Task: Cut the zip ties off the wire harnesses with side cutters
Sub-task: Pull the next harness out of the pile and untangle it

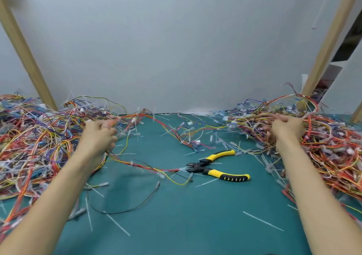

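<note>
Yellow-and-black side cutters point(216, 167) lie on the green mat point(176, 215) between my arms, handles apart, untouched. A big tangle of coloured wire harnesses point(35, 143) fills the left side, and my left hand point(100, 135) grips wires at its edge, fingers curled. A second tangle of wire harnesses point(329, 149) fills the right side; my right hand point(287, 128) is curled into it and holds wires there. A loose harness point(156, 169) with white zip ties trails from my left hand to the cutters' jaws. Both hands are motion-blurred.
Cut white zip-tie pieces point(262, 220) litter the mat. A small harness point(188, 135) lies at the back centre. A grey wall point(176, 49) stands behind, with wooden posts at the left point(25, 57) and right point(329, 39).
</note>
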The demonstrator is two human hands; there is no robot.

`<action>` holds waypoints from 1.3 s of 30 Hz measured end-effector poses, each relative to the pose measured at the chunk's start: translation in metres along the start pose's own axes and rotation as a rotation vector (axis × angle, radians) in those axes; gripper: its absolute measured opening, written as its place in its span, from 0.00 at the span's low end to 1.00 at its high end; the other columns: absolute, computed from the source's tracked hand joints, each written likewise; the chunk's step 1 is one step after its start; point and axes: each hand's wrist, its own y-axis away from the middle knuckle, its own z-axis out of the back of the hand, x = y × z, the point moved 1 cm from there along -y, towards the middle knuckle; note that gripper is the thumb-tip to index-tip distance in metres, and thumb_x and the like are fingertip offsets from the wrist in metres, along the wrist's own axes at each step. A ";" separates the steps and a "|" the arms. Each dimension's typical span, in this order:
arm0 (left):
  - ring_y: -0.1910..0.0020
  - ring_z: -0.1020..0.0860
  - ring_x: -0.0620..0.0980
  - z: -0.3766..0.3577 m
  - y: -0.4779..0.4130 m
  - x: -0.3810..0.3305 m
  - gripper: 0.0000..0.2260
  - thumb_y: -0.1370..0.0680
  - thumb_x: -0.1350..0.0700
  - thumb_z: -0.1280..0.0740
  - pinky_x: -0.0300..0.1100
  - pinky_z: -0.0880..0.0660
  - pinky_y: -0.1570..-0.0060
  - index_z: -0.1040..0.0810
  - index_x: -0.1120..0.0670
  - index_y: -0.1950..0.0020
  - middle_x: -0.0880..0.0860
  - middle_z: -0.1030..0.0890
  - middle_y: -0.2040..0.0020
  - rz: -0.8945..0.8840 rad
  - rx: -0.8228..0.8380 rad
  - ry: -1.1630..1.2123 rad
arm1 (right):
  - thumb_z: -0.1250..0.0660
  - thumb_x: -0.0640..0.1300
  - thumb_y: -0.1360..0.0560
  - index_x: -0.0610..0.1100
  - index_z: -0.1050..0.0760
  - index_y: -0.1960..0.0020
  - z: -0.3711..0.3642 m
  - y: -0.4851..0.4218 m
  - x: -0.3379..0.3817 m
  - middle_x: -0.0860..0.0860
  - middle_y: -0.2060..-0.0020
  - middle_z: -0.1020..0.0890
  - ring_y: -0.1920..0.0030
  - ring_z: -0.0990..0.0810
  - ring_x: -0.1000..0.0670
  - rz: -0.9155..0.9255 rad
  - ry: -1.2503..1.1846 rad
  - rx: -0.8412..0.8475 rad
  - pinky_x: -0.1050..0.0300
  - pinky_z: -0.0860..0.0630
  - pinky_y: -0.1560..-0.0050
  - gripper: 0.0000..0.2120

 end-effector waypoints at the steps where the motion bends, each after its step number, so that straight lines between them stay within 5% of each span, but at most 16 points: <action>1: 0.84 0.35 0.38 -0.001 0.003 0.004 0.13 0.16 0.66 0.50 0.29 0.36 0.84 0.29 0.56 0.54 0.53 0.36 0.69 0.088 0.083 -0.026 | 0.42 0.34 0.19 0.41 0.23 0.41 0.002 -0.002 0.003 0.49 0.63 0.20 0.74 0.18 0.54 -0.021 -0.154 -0.044 0.62 0.23 0.75 0.12; 3: 0.81 0.27 0.44 -0.002 0.012 0.008 0.10 0.16 0.65 0.46 0.36 0.26 0.80 0.28 0.61 0.52 0.56 0.30 0.70 0.216 0.311 -0.313 | 0.43 0.37 0.18 0.43 0.24 0.41 0.008 -0.002 0.013 0.49 0.58 0.19 0.74 0.20 0.57 0.071 -0.276 -0.157 0.64 0.23 0.74 0.11; 6: 0.70 0.17 0.50 -0.005 0.029 0.002 0.11 0.15 0.58 0.45 0.39 0.22 0.71 0.29 0.64 0.52 0.57 0.19 0.67 0.322 0.797 -0.806 | 0.43 0.39 0.18 0.43 0.23 0.41 0.017 -0.002 0.026 0.47 0.48 0.18 0.58 0.18 0.57 0.239 -0.361 -0.352 0.64 0.21 0.59 0.12; 10: 0.65 0.16 0.49 -0.017 0.048 -0.012 0.04 0.17 0.61 0.40 0.39 0.20 0.61 0.28 0.59 0.51 0.56 0.16 0.60 0.342 1.259 -0.922 | 0.46 0.40 0.20 0.39 0.23 0.40 0.029 -0.008 0.038 0.42 0.46 0.19 0.51 0.18 0.58 0.513 -0.443 -0.472 0.62 0.21 0.51 0.15; 13: 0.64 0.16 0.47 -0.032 0.060 -0.013 0.03 0.20 0.60 0.35 0.38 0.21 0.59 0.25 0.57 0.53 0.62 0.16 0.54 0.351 1.394 -0.922 | 0.46 0.33 0.24 0.41 0.21 0.42 0.030 -0.006 0.034 0.42 0.43 0.21 0.42 0.24 0.56 0.781 -0.143 -0.491 0.66 0.30 0.41 0.18; 15: 0.64 0.16 0.47 -0.038 0.066 -0.014 0.06 0.19 0.57 0.34 0.37 0.21 0.60 0.23 0.56 0.55 0.62 0.16 0.53 0.372 1.426 -0.924 | 0.42 0.28 0.28 0.43 0.22 0.39 0.017 -0.002 0.020 0.42 0.38 0.23 0.35 0.27 0.43 0.744 0.259 -0.223 0.50 0.32 0.33 0.22; 18: 0.69 0.18 0.45 -0.040 0.070 -0.020 0.12 0.19 0.52 0.36 0.36 0.22 0.64 0.22 0.55 0.60 0.53 0.16 0.65 0.321 1.326 -0.993 | 0.36 0.35 0.24 0.45 0.24 0.34 -0.006 0.003 -0.008 0.44 0.24 0.39 0.23 0.48 0.40 0.305 0.852 0.273 0.42 0.46 0.27 0.19; 21: 0.73 0.22 0.43 -0.040 0.061 -0.027 0.14 0.19 0.49 0.37 0.35 0.24 0.66 0.23 0.52 0.62 0.48 0.19 0.70 -0.025 0.999 -1.157 | 0.35 0.39 0.23 0.44 0.27 0.32 -0.011 0.003 -0.001 0.43 0.22 0.46 0.22 0.55 0.39 0.291 0.905 0.256 0.42 0.51 0.25 0.20; 23: 0.67 0.20 0.45 -0.048 0.055 -0.024 0.12 0.19 0.47 0.38 0.40 0.23 0.60 0.24 0.51 0.59 0.48 0.17 0.65 -0.248 0.692 -1.140 | 0.33 0.38 0.26 0.43 0.28 0.31 -0.012 0.007 0.018 0.39 0.25 0.39 0.23 0.49 0.38 0.402 0.840 0.126 0.42 0.47 0.27 0.23; 26: 0.47 0.22 0.53 -0.066 0.057 -0.002 0.11 0.19 0.45 0.39 0.49 0.26 0.46 0.27 0.52 0.45 0.52 0.19 0.47 -0.381 0.368 -1.065 | 0.36 0.37 0.26 0.41 0.21 0.39 -0.016 0.028 0.041 0.38 0.39 0.25 0.36 0.30 0.38 0.635 0.541 -0.009 0.45 0.35 0.35 0.16; 28: 0.39 0.27 0.53 -0.077 0.062 0.022 0.17 0.20 0.44 0.39 0.50 0.29 0.40 0.31 0.53 0.37 0.51 0.23 0.40 -0.416 0.364 -1.074 | 0.37 0.37 0.25 0.41 0.17 0.50 -0.023 0.041 0.048 0.42 0.51 0.17 0.49 0.20 0.43 0.631 0.415 0.241 0.54 0.24 0.48 0.10; 31: 0.37 0.29 0.52 -0.082 0.062 0.051 0.19 0.20 0.43 0.40 0.48 0.29 0.42 0.34 0.51 0.33 0.50 0.25 0.39 -0.411 0.342 -1.126 | 0.37 0.36 0.24 0.38 0.17 0.55 -0.037 0.057 0.037 0.45 0.65 0.14 0.66 0.16 0.49 0.266 0.562 0.847 0.64 0.26 0.72 0.10; 33: 0.40 0.28 0.52 -0.081 0.058 0.060 0.13 0.19 0.46 0.40 0.46 0.30 0.46 0.30 0.51 0.38 0.50 0.24 0.43 -0.396 0.296 -1.104 | 0.37 0.38 0.22 0.38 0.17 0.47 -0.045 0.054 0.023 0.43 0.55 0.14 0.56 0.16 0.46 0.270 0.743 0.867 0.59 0.21 0.61 0.11; 36: 0.45 0.25 0.55 -0.081 0.053 0.065 0.08 0.19 0.50 0.40 0.49 0.28 0.48 0.26 0.52 0.46 0.52 0.21 0.49 -0.352 0.230 -0.954 | 0.40 0.37 0.21 0.46 0.29 0.28 -0.052 0.036 0.005 0.46 0.30 0.27 0.32 0.28 0.44 0.385 0.823 0.827 0.56 0.32 0.35 0.22; 39: 0.46 0.25 0.56 -0.085 0.053 0.068 0.08 0.18 0.51 0.43 0.51 0.29 0.47 0.27 0.52 0.47 0.52 0.21 0.49 -0.384 0.171 -0.965 | 0.40 0.37 0.21 0.45 0.35 0.24 -0.058 0.008 -0.008 0.46 0.26 0.33 0.27 0.34 0.44 0.326 0.669 0.790 0.54 0.39 0.29 0.25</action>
